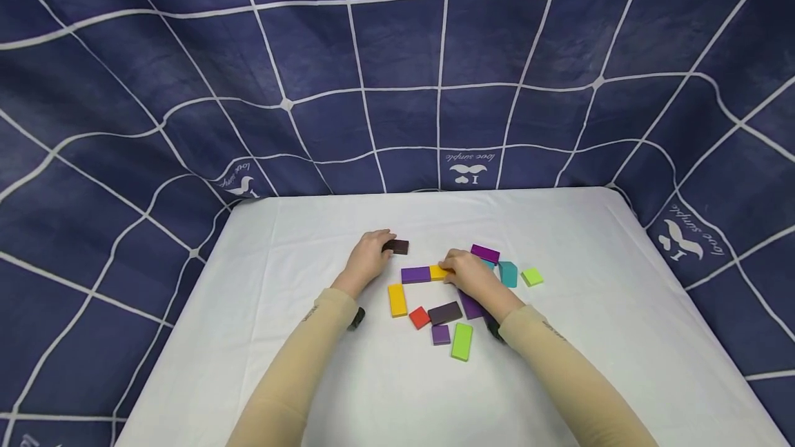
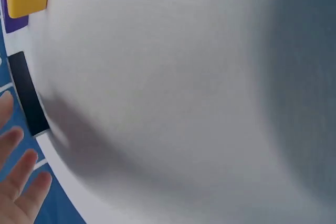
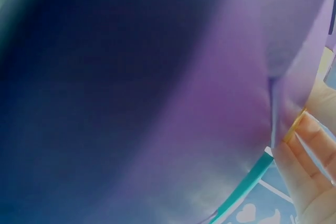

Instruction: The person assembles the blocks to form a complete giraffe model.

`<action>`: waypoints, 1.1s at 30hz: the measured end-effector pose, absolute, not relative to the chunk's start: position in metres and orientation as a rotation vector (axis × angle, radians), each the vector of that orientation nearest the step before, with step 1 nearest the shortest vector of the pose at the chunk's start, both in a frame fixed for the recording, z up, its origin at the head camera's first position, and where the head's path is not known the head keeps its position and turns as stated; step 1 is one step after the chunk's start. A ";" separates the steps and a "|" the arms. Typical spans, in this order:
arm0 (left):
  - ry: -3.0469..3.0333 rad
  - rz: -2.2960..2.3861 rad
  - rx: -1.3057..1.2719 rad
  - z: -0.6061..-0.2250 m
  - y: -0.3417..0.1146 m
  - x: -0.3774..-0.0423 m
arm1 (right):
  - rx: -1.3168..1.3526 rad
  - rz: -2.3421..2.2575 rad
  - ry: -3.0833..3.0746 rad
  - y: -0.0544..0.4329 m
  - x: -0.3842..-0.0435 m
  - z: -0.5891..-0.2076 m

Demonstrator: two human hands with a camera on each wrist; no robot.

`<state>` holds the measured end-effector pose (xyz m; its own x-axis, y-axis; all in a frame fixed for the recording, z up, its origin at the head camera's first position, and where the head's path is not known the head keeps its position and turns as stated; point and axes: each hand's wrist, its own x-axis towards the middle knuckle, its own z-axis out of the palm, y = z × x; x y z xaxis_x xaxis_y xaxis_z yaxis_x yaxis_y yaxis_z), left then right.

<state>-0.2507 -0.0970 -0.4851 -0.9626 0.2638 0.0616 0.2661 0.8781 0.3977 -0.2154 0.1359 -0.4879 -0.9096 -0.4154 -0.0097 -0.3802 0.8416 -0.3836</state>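
My left hand [image 1: 365, 261] is at the left end of a dark brown block [image 1: 400, 247]. The left wrist view shows its fingers [image 2: 21, 174] apart and fairly straight beside that block. My right hand [image 1: 475, 274] pinches a yellow block [image 1: 437, 272], whose end meets a purple block [image 1: 415, 275] lying in line with it. In the right wrist view, a thin yellow edge [image 3: 295, 125] shows between thumb and fingers. Under the right wrist lies another purple block [image 1: 470, 304], partly hidden.
Nearer me lie a yellow block [image 1: 397, 301], a red block [image 1: 419, 317], a dark block [image 1: 445, 313], a small purple block [image 1: 440, 334] and a green block [image 1: 462, 341]. Magenta [image 1: 485, 253], teal [image 1: 508, 274] and lime [image 1: 532, 276] blocks lie right, on the white table [image 1: 298, 226].
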 end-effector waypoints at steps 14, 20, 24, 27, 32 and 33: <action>-3.151 -0.633 -0.329 -0.488 -0.119 -0.240 | -0.601 -0.664 2.919 0.137 -0.216 -0.489; -3.226 -0.716 -0.297 -0.484 -0.136 -0.224 | -0.573 -0.689 2.899 0.139 -0.217 -0.488; -3.237 -0.753 -0.334 -0.483 -0.137 -0.213 | -0.580 -0.675 2.906 0.139 -0.218 -0.488; -3.237 -0.772 -0.375 -0.484 -0.134 -0.205 | -0.586 -0.684 2.904 0.139 -0.218 -0.488; -3.237 -0.787 -0.436 -0.484 -0.130 -0.196 | -0.599 -0.687 2.903 0.139 -0.217 -0.489; -3.236 -0.792 -0.443 -0.483 -0.130 -0.195 | -0.602 -0.687 2.903 0.139 -0.217 -0.489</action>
